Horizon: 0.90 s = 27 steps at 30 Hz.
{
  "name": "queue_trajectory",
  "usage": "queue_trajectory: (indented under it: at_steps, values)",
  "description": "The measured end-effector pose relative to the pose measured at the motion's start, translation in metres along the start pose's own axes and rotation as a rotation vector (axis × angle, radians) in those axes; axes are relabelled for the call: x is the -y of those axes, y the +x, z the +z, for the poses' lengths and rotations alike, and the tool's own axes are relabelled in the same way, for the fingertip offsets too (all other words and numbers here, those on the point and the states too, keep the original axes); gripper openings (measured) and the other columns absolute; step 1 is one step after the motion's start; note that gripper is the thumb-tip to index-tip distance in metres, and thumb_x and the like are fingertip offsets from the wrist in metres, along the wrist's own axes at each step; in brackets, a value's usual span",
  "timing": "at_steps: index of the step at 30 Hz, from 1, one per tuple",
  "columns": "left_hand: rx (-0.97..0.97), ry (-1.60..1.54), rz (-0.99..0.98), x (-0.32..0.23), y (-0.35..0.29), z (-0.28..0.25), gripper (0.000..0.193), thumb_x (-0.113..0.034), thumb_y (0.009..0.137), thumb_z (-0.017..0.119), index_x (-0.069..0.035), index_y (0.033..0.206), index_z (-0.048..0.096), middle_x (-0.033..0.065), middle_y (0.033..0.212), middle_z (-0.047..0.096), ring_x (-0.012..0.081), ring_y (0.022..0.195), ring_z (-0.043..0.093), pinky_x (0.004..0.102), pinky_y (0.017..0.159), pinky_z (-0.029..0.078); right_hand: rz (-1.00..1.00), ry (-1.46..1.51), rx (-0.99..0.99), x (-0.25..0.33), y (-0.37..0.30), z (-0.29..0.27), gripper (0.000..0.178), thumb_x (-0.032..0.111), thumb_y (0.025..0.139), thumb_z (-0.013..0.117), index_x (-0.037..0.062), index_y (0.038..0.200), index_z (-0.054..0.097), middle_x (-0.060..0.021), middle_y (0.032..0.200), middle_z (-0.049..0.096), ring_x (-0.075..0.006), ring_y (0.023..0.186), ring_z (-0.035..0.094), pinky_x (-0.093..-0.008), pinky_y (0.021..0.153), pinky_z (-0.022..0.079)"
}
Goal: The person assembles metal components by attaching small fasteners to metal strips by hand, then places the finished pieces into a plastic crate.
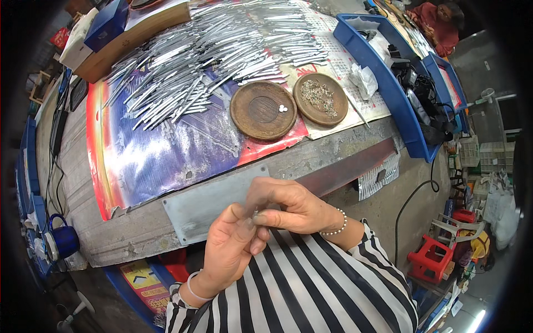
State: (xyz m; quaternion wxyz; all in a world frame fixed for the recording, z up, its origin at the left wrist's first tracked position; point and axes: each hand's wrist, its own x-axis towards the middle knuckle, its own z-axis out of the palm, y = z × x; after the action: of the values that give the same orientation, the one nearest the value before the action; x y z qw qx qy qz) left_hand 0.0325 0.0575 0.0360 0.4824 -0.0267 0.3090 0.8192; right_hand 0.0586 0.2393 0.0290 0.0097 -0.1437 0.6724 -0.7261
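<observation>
Your worn tabletop (139, 233) carries a glossy poster (155, 150), a heap of metal strips (211, 50), two round wooden dishes (264, 110) and blue bins (383, 72). Near its front edge, your left hand (230, 250) and right hand (288, 208) pinch together on a tiny metal piece (256, 212); its axis is too small to tell.

Both hands meet just before the workbench edge (333, 152) — the left hand (230, 244) and right hand (288, 205) pinch a tiny metal piece (256, 212) between fingertips. Beyond lie two round wooden dishes (264, 110) and a heap of metal strips (216, 50).
</observation>
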Motion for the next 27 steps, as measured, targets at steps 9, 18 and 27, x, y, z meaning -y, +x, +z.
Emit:
queue_trajectory:
  at_steps: [9, 18, 27]
  values:
    - [-0.083, 0.071, 0.004, -0.006, -0.006, -0.011, 0.015, -0.012, 0.093, 0.053, -0.002, 0.103, 0.053, 0.0054, 0.083, 0.054, 0.0101, 0.065, 0.045, 0.0224, 0.061, 0.037, -0.027, -0.825, -0.288, 0.011, 0.007, -0.033, 0.016, 0.014, 0.084, 0.061, 0.0016, 0.094, 0.061, -0.0118, 0.085, 0.056, -0.0283, 0.078, 0.058, -0.0354, 0.070, 0.046]
    - [-0.067, 0.043, 0.019, -0.009, -0.012, -0.025, 0.014, -0.011, 0.092, 0.055, -0.001, 0.101, 0.052, 0.0071, 0.085, 0.055, 0.0124, 0.067, 0.052, 0.0227, 0.062, 0.044, 0.105, -1.524, -0.355, -0.003, 0.028, -0.072, 0.020, 0.010, 0.083, 0.060, 0.0035, 0.101, 0.064, -0.0116, 0.094, 0.054, -0.0271, 0.090, 0.051, -0.0376, 0.079, 0.037]
    - [-0.067, 0.034, -0.019, -0.015, -0.012, -0.034, 0.013, -0.010, 0.092, 0.055, -0.001, 0.100, 0.051, 0.0069, 0.084, 0.055, 0.0100, 0.061, 0.050, 0.0202, 0.054, 0.043, 0.101, -1.500, -0.241, -0.003, 0.036, -0.061, 0.020, 0.009, 0.082, 0.059, 0.0021, 0.101, 0.063, -0.0112, 0.100, 0.054, -0.0272, 0.097, 0.050, -0.0400, 0.086, 0.034]
